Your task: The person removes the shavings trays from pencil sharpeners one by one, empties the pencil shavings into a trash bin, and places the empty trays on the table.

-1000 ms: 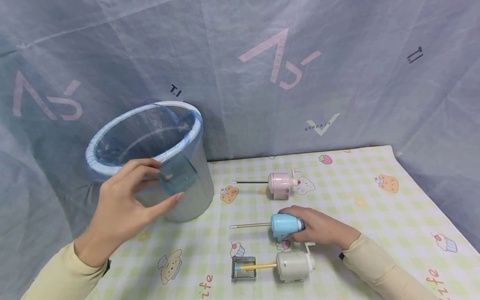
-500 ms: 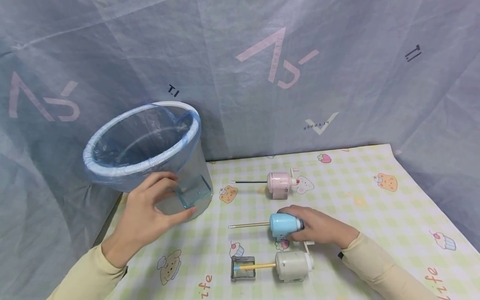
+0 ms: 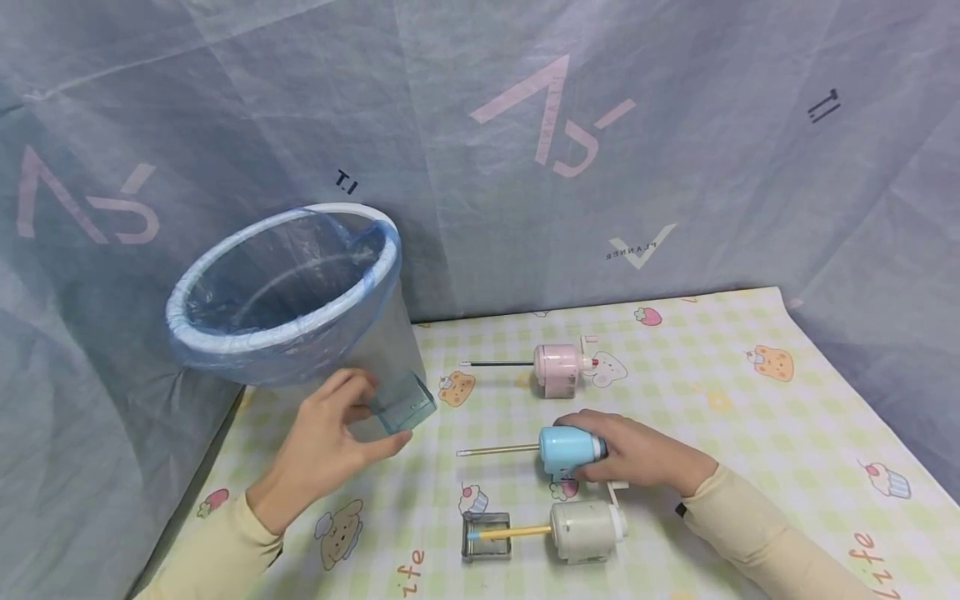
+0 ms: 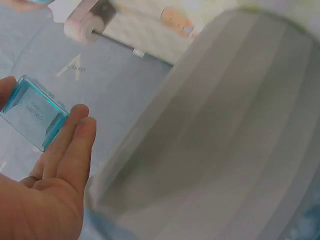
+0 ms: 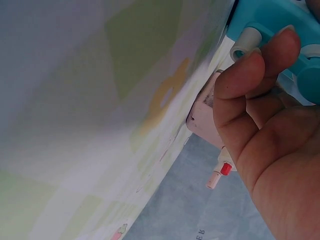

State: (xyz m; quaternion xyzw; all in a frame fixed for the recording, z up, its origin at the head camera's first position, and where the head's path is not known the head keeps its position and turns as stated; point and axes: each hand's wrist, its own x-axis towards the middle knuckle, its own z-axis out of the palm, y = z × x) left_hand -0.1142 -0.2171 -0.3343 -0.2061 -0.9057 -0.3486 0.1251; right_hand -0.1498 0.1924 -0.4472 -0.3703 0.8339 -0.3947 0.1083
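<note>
One clear blue plastic tray (image 3: 403,403), small and box-shaped, is pinched between the left hand (image 3: 326,442)'s thumb and fingers, low beside the one lined bin (image 3: 288,304). Three sharpeners lie on the bench (image 3: 720,400): pink (image 3: 558,367), blue (image 3: 570,450), gripped by the right hand (image 3: 641,454) that hides its back, and grey (image 3: 587,531). Each holds a pencil.

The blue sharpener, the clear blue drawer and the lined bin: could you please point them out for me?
blue sharpener (image 3: 567,448): head view, rounded body.
clear blue drawer (image 3: 403,403): head view, side wall.
lined bin (image 3: 225,342): head view, front rim.
</note>
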